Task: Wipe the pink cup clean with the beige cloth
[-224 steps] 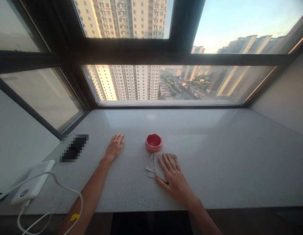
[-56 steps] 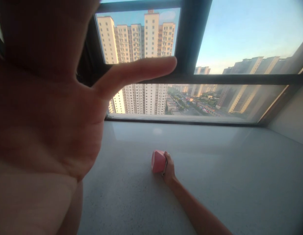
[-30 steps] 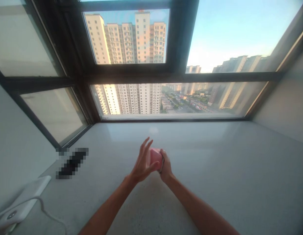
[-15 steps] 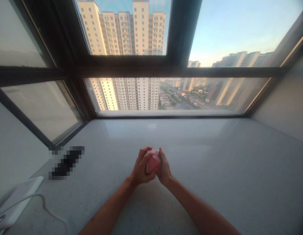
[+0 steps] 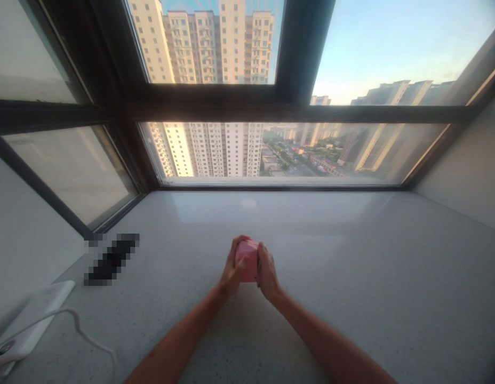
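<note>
Pink dish [image 5: 246, 260] between left fingers [image 5: 236, 253] and right fingers [image 5: 264, 261]

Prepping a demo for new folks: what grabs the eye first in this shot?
High-rise apartment towers fill the large dark-framed window across the top of the view. Below it, near the centre of the pale stone sill, the left hand and right hand clasp a small pink bowl between them.
</note>
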A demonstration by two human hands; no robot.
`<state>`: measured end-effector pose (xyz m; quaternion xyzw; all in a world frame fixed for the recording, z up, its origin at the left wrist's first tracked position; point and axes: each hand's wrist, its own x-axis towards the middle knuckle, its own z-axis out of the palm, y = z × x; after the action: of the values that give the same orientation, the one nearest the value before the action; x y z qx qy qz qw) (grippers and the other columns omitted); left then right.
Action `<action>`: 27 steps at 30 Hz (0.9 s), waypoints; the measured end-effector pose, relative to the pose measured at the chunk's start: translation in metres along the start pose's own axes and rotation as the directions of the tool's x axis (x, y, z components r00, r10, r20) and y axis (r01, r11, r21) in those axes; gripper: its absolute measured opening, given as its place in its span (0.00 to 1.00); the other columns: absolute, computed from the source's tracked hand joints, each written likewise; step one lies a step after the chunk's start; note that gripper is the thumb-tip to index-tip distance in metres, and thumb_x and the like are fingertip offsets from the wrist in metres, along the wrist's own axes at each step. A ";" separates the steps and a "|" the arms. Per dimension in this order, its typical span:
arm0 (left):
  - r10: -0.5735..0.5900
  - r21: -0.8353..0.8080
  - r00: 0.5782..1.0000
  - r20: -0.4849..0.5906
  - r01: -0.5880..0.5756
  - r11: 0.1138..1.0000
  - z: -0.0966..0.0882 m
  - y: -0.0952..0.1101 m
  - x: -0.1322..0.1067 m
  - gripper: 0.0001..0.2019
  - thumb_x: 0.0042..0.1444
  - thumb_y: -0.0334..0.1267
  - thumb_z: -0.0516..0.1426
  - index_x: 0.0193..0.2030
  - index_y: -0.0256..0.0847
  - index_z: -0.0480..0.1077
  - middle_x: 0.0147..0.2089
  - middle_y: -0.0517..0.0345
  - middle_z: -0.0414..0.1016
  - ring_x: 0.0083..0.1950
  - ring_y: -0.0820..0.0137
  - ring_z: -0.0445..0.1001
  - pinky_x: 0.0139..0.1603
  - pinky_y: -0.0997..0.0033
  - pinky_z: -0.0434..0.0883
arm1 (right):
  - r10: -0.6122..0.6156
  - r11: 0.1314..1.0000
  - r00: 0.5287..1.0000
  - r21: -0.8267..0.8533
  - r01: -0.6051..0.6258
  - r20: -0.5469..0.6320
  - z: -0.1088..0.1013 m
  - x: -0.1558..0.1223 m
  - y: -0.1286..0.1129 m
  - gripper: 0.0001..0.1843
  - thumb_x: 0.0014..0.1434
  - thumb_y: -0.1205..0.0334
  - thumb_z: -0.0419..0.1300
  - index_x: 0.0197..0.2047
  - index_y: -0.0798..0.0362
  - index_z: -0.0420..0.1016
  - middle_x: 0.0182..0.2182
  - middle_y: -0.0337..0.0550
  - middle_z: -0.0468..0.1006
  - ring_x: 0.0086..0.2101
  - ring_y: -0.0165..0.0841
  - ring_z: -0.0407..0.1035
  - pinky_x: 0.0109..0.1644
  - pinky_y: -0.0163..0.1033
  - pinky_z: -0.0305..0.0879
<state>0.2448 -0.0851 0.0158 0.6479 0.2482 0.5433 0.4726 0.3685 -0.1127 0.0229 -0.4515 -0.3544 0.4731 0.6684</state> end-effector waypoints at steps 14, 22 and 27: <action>0.140 0.120 0.990 -0.007 -0.138 0.983 0.009 -0.008 -0.010 0.43 0.59 0.60 0.68 0.75 0.49 0.58 0.79 0.42 0.56 0.81 0.43 0.54 0.80 0.40 0.56 | 0.002 0.998 0.998 0.069 0.003 -0.063 -0.002 0.005 -0.016 0.28 0.59 0.30 0.66 0.31 0.49 0.73 0.29 0.36 0.71 0.30 0.32 0.61 0.33 0.37 0.65; 0.130 0.147 0.989 -0.069 -0.119 0.982 0.011 -0.006 -0.010 0.39 0.59 0.61 0.67 0.71 0.47 0.63 0.75 0.41 0.63 0.75 0.44 0.64 0.75 0.43 0.64 | 0.004 0.999 0.998 0.037 -0.002 -0.066 -0.004 0.002 -0.012 0.30 0.59 0.28 0.66 0.31 0.50 0.76 0.28 0.38 0.71 0.29 0.33 0.61 0.32 0.38 0.65; -0.075 -0.086 0.997 -0.025 0.072 0.994 0.010 -0.006 -0.011 0.34 0.69 0.62 0.56 0.75 0.48 0.58 0.65 0.46 0.73 0.61 0.52 0.76 0.63 0.49 0.74 | -0.055 0.998 0.998 -0.043 0.055 -0.011 -0.003 -0.001 -0.012 0.31 0.59 0.27 0.66 0.30 0.50 0.76 0.26 0.37 0.71 0.28 0.32 0.61 0.31 0.37 0.63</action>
<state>0.2524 -0.0947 0.0055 0.6100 0.2553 0.5446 0.5158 0.3746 -0.1159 0.0328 -0.4586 -0.3724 0.4441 0.6737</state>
